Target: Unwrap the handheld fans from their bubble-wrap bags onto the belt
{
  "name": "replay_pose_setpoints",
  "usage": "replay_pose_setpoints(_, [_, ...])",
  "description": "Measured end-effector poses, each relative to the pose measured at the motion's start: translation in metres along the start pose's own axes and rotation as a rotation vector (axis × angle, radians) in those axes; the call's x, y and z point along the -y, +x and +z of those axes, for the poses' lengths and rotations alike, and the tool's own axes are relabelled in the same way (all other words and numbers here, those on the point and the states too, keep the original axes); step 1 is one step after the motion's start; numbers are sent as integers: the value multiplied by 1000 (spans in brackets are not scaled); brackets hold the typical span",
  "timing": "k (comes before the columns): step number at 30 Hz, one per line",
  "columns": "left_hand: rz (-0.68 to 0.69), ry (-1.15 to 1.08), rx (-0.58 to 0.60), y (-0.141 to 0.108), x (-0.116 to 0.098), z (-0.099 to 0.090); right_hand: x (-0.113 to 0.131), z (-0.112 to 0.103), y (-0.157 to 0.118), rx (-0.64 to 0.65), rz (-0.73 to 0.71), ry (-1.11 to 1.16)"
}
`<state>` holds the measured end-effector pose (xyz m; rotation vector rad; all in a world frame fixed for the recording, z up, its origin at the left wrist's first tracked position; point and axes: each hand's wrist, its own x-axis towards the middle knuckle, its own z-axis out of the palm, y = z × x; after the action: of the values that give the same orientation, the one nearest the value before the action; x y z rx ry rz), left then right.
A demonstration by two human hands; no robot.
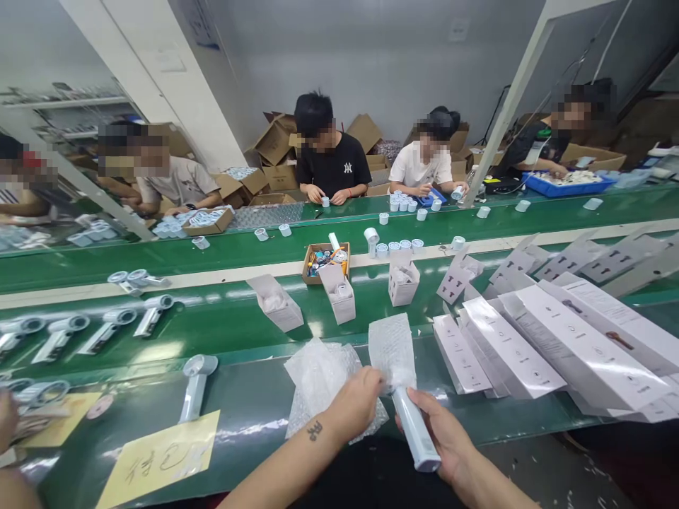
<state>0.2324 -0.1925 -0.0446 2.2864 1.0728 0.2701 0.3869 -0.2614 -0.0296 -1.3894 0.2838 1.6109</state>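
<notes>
A pale blue handheld fan (416, 428) is gripped by its handle in my right hand (440, 431), its lower end pointing toward me. Over its head is a clear bubble-wrap bag (392, 346), which hides that end. The fingers of my left hand (355, 399) are closed on the bag's lower edge, where it meets the handle. Beneath my left hand lies a loose pile of bubble-wrap bags (318, 375). Another handheld fan (197, 378) lies unwrapped on the green bench to the left, by a yellow paper sheet (164, 456) with handwriting.
White cartons (525, 339) stand in rows at right. Several open boxes (339, 297) with wrapped contents stand ahead on the belt. More fans (109, 329) lie at left, near another person's hand (6, 420). Co-workers sit across, beside a small parts box (326, 261).
</notes>
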Motion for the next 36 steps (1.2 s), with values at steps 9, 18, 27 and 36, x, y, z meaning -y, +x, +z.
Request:
replay_pose_setpoints(9, [-202,-259,2,10,-19,10,2,-7,0,-3,-27,36])
replay_pose_setpoints(18, [-184,-407,167,4,-38,7,15,-23,7,59,88,-44])
replay_pose_setpoints(27, [-460,-683,245,13,-46,6,21,-60,-11,44,-427,-647])
replay_pose_setpoints(36, [-297,-874,192,16,-59,-51,62,-50,-49,260,-487,-734])
